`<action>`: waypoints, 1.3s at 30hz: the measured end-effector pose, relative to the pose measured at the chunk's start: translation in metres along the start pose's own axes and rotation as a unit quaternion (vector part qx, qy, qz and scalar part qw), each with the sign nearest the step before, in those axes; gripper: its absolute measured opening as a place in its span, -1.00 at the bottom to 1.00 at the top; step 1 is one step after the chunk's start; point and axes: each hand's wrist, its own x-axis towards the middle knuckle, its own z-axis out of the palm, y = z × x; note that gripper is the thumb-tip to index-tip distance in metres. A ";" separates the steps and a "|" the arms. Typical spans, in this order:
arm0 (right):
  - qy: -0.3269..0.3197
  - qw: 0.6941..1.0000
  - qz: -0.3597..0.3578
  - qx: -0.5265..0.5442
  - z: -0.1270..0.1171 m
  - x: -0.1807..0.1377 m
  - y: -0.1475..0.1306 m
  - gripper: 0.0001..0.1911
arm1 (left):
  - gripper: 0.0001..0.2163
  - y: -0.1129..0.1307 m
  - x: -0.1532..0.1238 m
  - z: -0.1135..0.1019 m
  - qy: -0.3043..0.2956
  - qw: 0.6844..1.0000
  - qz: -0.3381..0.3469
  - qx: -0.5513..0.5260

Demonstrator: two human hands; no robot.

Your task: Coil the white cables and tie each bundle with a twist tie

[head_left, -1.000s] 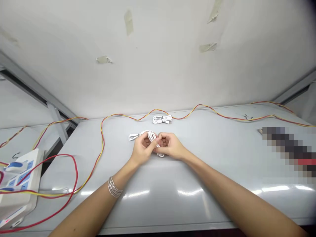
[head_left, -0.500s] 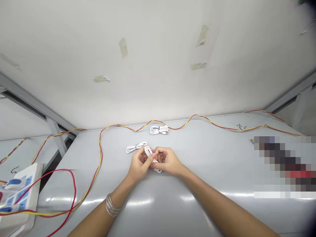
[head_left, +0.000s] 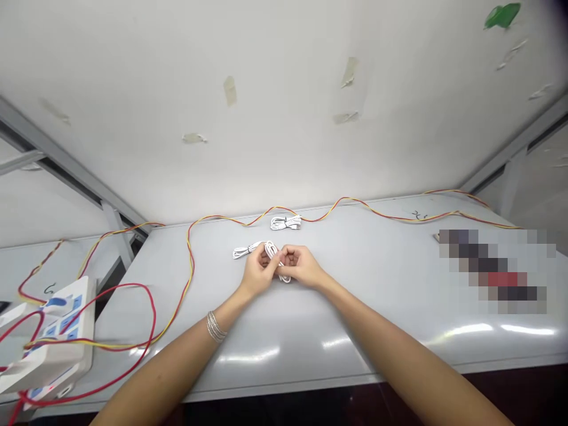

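Both my hands meet over the middle of a grey table (head_left: 399, 307). My left hand (head_left: 256, 270), with bangles on the wrist, pinches a white cable (head_left: 271, 251) that is looped into a small coil. My right hand (head_left: 300, 266) is curled round the same coil from the other side. A loose end of the white cable trails left on the table to about (head_left: 242, 251). A second white cable bundle (head_left: 286, 222), tied up, lies further back near the wall.
A twisted red and yellow wire (head_left: 355, 204) runs along the table's back edge and down its left side. A white power strip (head_left: 48, 331) with blue sockets sits at the left. A blurred-out patch (head_left: 492, 269) lies at the right.
The view has shifted a little. My hands stay closed on the white cable coil, with small finger movements on it.
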 end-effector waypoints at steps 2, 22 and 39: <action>0.000 1.000 0.005 0.003 0.000 -0.001 -0.002 -0.53 | -0.60 0.002 0.001 0.001 -0.004 1.000 0.001 -0.012; -0.022 0.999 0.001 -0.031 -0.001 -0.008 -0.015 -0.50 | -0.50 0.006 0.003 0.001 -0.008 0.996 -0.028 -0.086; 0.097 0.989 -0.103 -0.039 -0.003 0.000 -0.010 -0.60 | -0.66 0.006 0.011 -0.007 0.027 0.987 -0.043 -0.155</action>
